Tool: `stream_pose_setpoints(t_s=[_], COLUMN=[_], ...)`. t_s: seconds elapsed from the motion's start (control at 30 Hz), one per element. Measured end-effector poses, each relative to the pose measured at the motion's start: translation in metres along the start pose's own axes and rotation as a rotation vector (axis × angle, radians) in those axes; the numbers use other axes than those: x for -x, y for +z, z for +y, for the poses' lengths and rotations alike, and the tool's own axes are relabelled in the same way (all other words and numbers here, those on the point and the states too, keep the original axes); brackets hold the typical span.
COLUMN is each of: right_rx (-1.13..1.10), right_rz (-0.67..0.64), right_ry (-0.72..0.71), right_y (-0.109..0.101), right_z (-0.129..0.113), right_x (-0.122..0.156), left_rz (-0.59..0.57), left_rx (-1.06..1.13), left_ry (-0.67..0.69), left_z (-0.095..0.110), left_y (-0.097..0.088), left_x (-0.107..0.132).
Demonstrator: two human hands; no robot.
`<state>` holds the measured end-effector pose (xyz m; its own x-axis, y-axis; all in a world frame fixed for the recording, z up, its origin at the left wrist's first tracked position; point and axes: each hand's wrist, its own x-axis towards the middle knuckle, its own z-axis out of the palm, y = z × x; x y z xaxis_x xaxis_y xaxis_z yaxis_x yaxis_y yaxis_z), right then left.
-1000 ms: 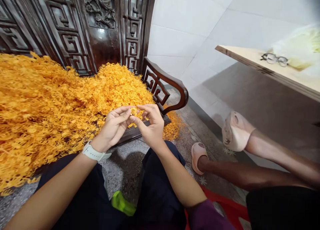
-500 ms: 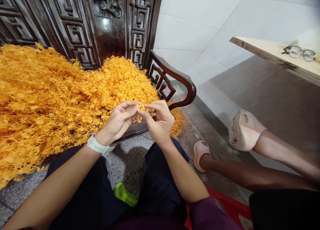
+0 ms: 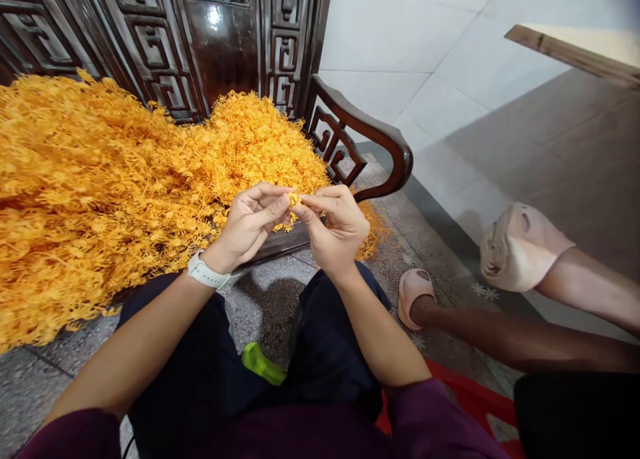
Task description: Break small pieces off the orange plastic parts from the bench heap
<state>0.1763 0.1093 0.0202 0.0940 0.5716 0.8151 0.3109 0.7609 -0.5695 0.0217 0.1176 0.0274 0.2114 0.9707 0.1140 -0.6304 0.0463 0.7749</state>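
My left hand (image 3: 250, 222) and my right hand (image 3: 336, 229) meet in front of me, fingertips pinched together on a small orange plastic piece (image 3: 295, 199). A white watch (image 3: 207, 274) is on my left wrist. Just behind my hands lies a big heap of orange plastic sprigs (image 3: 100, 192), spread over a dark carved wooden bench (image 3: 360, 146) and spilling toward the floor. My knees in dark trousers sit below the hands.
Another person's legs (image 3: 525, 339) in pink slippers (image 3: 520, 246) stretch across the grey speckled floor at the right. A green object (image 3: 263, 364) lies between my legs, a red one (image 3: 465, 399) at lower right. A wooden table edge (image 3: 570, 52) juts in upper right.
The view has tilted and shifted, so hands and bench sit higher and further right in frame; the glasses on the table have left view. Both hands keep pinching the small orange piece.
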Motion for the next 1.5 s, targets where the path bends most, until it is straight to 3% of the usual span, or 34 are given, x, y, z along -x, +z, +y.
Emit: stream_pose_setpoints(t_s=[0.37,0.8,0.97,1.17,1.5], right_rx=[0.079,0.114,0.168,-0.133,-0.231], right_rz=[0.085,0.046,0.061,-0.008,-0.132], right_ry=[-0.189,-0.181,-0.147,0.048,0.117], right_y=[0.0026,-0.0012,-0.0009,-0.0009,-0.0059], right_z=[-0.004,-0.001,-0.0017,-0.0035,-0.0028], right_x=[0.0016,0.0043,0.0049,0.0002,-0.0027], left_rz=[-0.027,0.031,0.073,-0.008,0.018], left_rx=[-0.094,-0.236,-0.331,-0.398,-0.274], left_ry=[0.091,0.21,0.217,0.297,0.145], left_z=[0.0001,0.0016,0.0063,0.0093,0.0097], left_y=[0.0017,-0.0012,0.0013,0.0013,-0.0041], left_x=[0.0037,0.0022,0.006,0.0087,0.007])
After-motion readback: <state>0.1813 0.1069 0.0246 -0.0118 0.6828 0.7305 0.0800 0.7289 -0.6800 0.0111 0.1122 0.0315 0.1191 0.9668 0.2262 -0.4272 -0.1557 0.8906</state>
